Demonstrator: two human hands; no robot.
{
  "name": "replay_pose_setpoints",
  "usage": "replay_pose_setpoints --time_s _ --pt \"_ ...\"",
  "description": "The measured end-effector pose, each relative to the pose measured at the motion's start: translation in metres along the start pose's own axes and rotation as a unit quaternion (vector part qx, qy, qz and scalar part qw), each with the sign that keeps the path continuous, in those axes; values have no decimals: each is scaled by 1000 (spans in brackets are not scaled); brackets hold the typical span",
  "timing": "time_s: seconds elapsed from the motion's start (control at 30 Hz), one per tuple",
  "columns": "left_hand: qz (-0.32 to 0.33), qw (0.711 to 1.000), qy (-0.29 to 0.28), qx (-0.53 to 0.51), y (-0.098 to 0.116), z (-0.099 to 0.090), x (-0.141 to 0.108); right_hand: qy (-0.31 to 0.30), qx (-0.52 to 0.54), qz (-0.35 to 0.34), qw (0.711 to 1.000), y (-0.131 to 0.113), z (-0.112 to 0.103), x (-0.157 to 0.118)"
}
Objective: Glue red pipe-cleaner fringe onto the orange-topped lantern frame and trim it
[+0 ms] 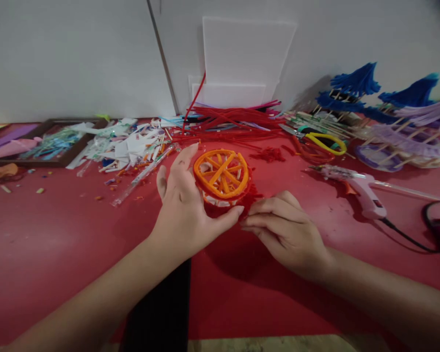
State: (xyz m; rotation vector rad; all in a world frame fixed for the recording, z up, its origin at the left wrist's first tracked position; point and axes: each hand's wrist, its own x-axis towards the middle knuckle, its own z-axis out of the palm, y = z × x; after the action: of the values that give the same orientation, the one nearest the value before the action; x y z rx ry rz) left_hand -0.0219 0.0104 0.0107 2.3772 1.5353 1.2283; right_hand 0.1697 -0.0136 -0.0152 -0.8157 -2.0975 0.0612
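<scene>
A round piece (225, 174) with an orange rim and crossing orange spokes is raised above the red table; its side shows white and red parts. My left hand (187, 205) holds it, fingers at the left side and thumb across the lower front. Fuzzy red pieces (250, 194) stick out along its right edge. My right hand (286, 227) is just right of the left thumb, with its fingertips pinched together at the red fuzz. What sits between those fingertips is too small to make out.
A pink glue gun (363, 190) lies right, with its cable. Behind it are yellow-handled scissors (324, 143) and blue and lilac stick models. Red pipe cleaners (234, 120) lie at the back. White scraps (135, 144) and a brown frame (64, 155) occupy the left.
</scene>
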Motion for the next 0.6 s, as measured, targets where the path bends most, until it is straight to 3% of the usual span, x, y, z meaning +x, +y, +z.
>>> replay_pose_setpoints --time_s 0.27,0.5,0.6 --pt "13 1000 -18 17 1 0 -1 -8 -6 -13 1000 -2 -3 -1" --pt "130 987 -87 35 -21 -10 7 18 -53 -16 998 17 -18 -1" --pt "137 984 -92 59 -27 -18 12 9 -55 -30 998 21 -17 -1"
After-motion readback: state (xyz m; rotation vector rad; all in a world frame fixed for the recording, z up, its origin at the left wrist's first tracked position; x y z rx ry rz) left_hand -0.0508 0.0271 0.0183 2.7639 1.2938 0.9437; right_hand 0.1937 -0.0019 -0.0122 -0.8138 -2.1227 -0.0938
